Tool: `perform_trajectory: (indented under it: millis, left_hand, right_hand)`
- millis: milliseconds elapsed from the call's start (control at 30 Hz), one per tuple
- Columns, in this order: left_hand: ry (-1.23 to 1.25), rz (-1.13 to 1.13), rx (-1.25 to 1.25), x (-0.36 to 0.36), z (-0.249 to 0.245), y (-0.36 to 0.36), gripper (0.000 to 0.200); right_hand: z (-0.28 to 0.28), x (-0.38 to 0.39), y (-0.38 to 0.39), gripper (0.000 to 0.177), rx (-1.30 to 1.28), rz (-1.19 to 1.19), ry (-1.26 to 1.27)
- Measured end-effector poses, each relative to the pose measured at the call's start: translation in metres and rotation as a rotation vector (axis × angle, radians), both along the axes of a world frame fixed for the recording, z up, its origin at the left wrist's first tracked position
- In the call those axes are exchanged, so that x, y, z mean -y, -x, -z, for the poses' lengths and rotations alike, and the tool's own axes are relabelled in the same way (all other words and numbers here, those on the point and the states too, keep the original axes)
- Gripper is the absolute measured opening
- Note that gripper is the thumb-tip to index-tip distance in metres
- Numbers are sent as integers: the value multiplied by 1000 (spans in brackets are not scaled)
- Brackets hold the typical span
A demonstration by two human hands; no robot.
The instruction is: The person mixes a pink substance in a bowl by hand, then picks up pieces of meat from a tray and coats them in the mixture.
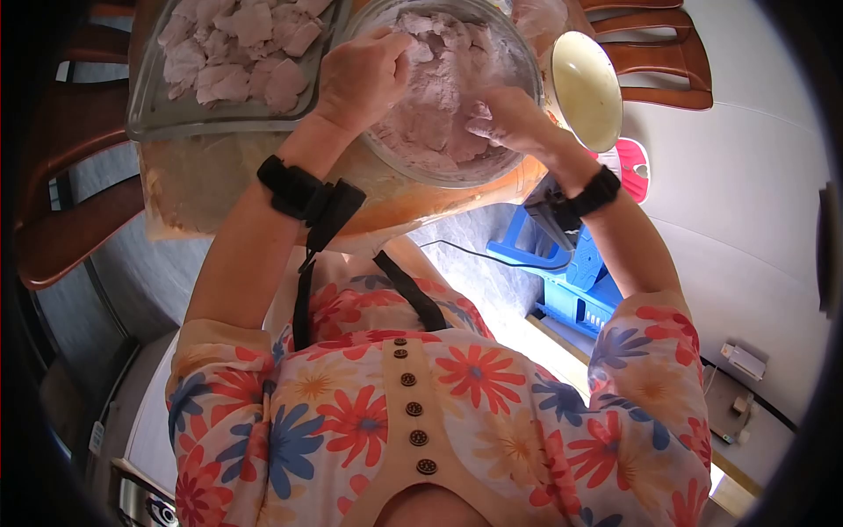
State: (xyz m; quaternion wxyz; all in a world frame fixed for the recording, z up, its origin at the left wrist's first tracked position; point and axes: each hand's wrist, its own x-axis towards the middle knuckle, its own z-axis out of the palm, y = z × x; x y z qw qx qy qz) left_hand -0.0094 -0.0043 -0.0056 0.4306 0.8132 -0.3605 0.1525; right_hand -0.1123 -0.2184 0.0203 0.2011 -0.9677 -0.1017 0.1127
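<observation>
A large round bowl holds a crumbly, pinkish-purple floury mass. My left hand is over the bowl's left side, its fingers curled closed near a pinkish lump; what they hold, if anything, is hidden. My right hand reaches in over the right side, fingers bent together with pink powder on the tips. Whether a piece sits between them I cannot make out. Left of the bowl, a clear rectangular tray carries several flat, irregular pink pieces of the same colour.
A cream-coloured basin stands tilted right of the bowl. The table has a clear plastic cover. Wooden chairs flank it. Below right are a blue plastic stool or crate and a dark cable.
</observation>
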Motion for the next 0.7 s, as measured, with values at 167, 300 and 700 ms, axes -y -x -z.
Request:
perform_trajectory:
  millis: [167,300,700]
  left_hand:
    - [18,20,-27,1,-2,1,12]
    - [69,18,-20,1,1,2,13]
    - [-19,10,-46,-2,1,1,11]
  right_hand:
    - [-10,-49,-10,23,-214,27,-27]
    - [25,-67,-8,21,-200,41,3]
    - [-11,-75,3,21,44,34,172]
